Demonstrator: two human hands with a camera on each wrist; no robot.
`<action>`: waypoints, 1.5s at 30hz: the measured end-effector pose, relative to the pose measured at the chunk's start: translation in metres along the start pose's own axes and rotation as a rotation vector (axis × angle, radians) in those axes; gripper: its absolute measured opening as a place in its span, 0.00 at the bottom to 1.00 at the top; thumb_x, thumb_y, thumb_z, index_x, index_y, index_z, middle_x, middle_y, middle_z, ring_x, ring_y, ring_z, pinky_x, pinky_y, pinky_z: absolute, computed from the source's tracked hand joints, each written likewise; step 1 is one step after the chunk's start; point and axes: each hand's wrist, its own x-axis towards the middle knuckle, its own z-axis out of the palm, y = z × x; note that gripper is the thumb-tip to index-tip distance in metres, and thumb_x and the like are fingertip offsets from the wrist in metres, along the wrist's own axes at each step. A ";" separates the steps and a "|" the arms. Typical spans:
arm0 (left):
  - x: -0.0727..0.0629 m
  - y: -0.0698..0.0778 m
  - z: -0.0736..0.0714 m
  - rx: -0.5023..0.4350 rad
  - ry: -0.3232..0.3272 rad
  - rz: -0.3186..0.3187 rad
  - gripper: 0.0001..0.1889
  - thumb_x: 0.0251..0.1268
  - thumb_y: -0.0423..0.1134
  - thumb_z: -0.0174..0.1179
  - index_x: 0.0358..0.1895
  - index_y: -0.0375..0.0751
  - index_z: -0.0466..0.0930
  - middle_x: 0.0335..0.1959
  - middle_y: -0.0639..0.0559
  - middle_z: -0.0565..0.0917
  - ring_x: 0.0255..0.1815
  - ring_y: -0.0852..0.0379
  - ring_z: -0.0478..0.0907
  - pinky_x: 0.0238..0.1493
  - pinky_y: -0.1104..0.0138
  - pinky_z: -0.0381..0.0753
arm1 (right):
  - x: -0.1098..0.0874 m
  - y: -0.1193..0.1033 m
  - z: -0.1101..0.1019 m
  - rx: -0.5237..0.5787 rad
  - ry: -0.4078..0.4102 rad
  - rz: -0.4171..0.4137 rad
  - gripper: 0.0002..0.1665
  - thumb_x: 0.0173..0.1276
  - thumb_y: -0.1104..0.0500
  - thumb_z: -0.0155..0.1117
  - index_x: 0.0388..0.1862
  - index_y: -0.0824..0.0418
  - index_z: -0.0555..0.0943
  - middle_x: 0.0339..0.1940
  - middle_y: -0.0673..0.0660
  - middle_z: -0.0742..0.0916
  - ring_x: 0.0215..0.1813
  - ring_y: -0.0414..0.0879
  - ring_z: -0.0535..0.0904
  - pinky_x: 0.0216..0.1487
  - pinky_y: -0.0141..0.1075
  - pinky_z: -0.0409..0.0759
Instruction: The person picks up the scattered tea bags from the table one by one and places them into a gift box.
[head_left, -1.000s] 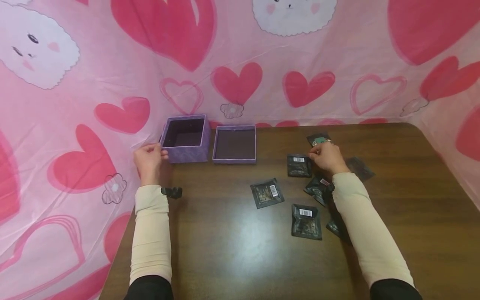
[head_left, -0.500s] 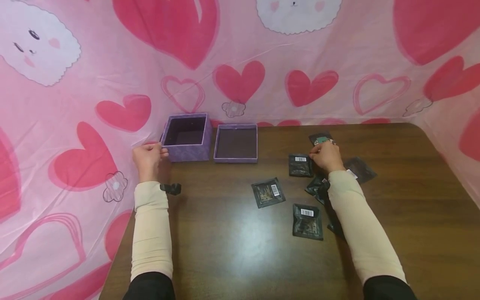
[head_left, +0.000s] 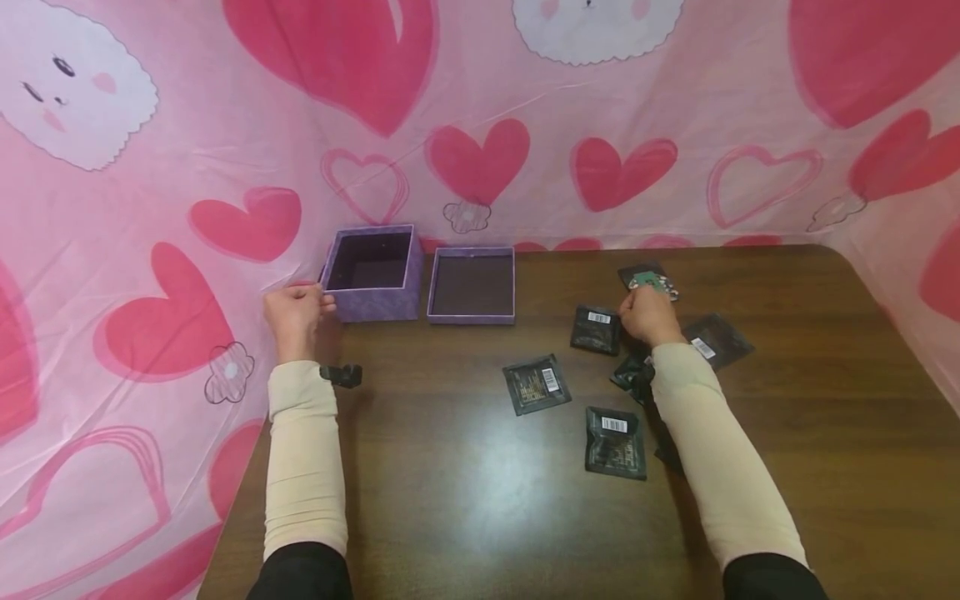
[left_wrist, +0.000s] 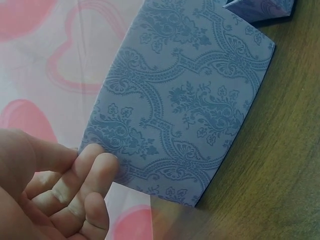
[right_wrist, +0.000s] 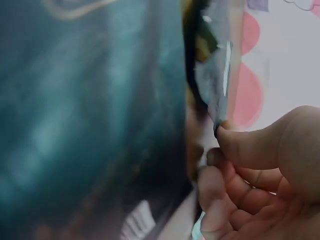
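Note:
At the back left stands a purple patterned box (head_left: 378, 304) with no lid on, its dark inside facing up. My left hand (head_left: 296, 321) pinches its near-left edge; in the left wrist view the thumb and curled fingers meet at the edge of the patterned wall (left_wrist: 175, 105). Over on the right, my right hand (head_left: 649, 317) pinches the right edge of a small black sachet (head_left: 596, 330) with a white barcode label. The right wrist view shows thumb and fingers on a thin glossy edge, with a dark sachet surface (right_wrist: 95, 120) blurred close to the camera.
The box's shallow lid (head_left: 472, 287) lies inside-up beside it. Other black sachets lie around: one at centre (head_left: 536, 385), one nearer (head_left: 615, 443), one on the right (head_left: 717, 342), others partly under my right arm. A green-patterned sachet (head_left: 647, 280) lies beyond my right hand.
The sachet at my right hand has shifted slightly left and tilted. My right hand and forearm have moved a little left, showing more of the right-hand sachet's label. The left hand keeps its place.

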 end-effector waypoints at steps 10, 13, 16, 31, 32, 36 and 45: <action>0.001 0.001 -0.001 0.007 -0.003 0.015 0.13 0.69 0.27 0.56 0.51 0.19 0.81 0.14 0.56 0.81 0.15 0.63 0.81 0.19 0.73 0.82 | -0.001 -0.004 -0.009 0.046 -0.072 -0.063 0.11 0.65 0.72 0.51 0.25 0.66 0.78 0.26 0.61 0.80 0.35 0.58 0.73 0.38 0.48 0.74; 0.001 0.001 -0.001 0.038 -0.014 0.008 0.14 0.70 0.28 0.57 0.52 0.20 0.81 0.14 0.57 0.81 0.15 0.64 0.81 0.15 0.75 0.77 | -0.003 -0.004 -0.009 0.061 -0.108 -0.043 0.10 0.71 0.68 0.53 0.40 0.72 0.82 0.42 0.69 0.84 0.45 0.62 0.76 0.49 0.56 0.76; 0.001 0.001 -0.002 0.063 -0.026 0.006 0.15 0.70 0.29 0.57 0.53 0.21 0.80 0.13 0.59 0.82 0.15 0.65 0.82 0.13 0.75 0.74 | -0.004 -0.004 -0.011 0.087 -0.118 -0.032 0.14 0.73 0.66 0.52 0.46 0.73 0.82 0.49 0.72 0.84 0.48 0.64 0.75 0.52 0.58 0.75; 0.001 0.001 -0.002 -0.016 -0.030 0.000 0.14 0.69 0.28 0.58 0.53 0.20 0.81 0.16 0.54 0.84 0.17 0.61 0.83 0.19 0.73 0.82 | -0.007 -0.039 -0.040 0.332 -0.026 0.094 0.18 0.72 0.60 0.56 0.50 0.72 0.84 0.52 0.69 0.83 0.51 0.59 0.74 0.51 0.52 0.76; 0.001 0.001 -0.002 -0.014 -0.033 -0.002 0.14 0.69 0.28 0.58 0.53 0.20 0.81 0.16 0.54 0.84 0.17 0.61 0.83 0.20 0.73 0.82 | -0.007 -0.042 -0.040 0.342 -0.010 0.091 0.18 0.72 0.59 0.57 0.49 0.72 0.85 0.52 0.68 0.84 0.52 0.58 0.74 0.53 0.53 0.75; 0.001 0.000 0.000 -0.026 -0.054 -0.020 0.15 0.69 0.27 0.59 0.54 0.20 0.80 0.16 0.54 0.84 0.17 0.61 0.83 0.21 0.73 0.83 | -0.005 -0.056 -0.037 0.383 0.040 0.113 0.18 0.72 0.59 0.57 0.48 0.71 0.86 0.52 0.67 0.84 0.52 0.58 0.75 0.57 0.58 0.74; 0.003 -0.001 0.001 -0.122 -0.072 -0.040 0.15 0.69 0.26 0.58 0.53 0.17 0.78 0.15 0.52 0.84 0.16 0.61 0.83 0.21 0.72 0.83 | 0.007 -0.087 -0.018 0.468 0.152 0.080 0.16 0.71 0.60 0.58 0.46 0.70 0.87 0.49 0.64 0.86 0.40 0.53 0.73 0.34 0.40 0.71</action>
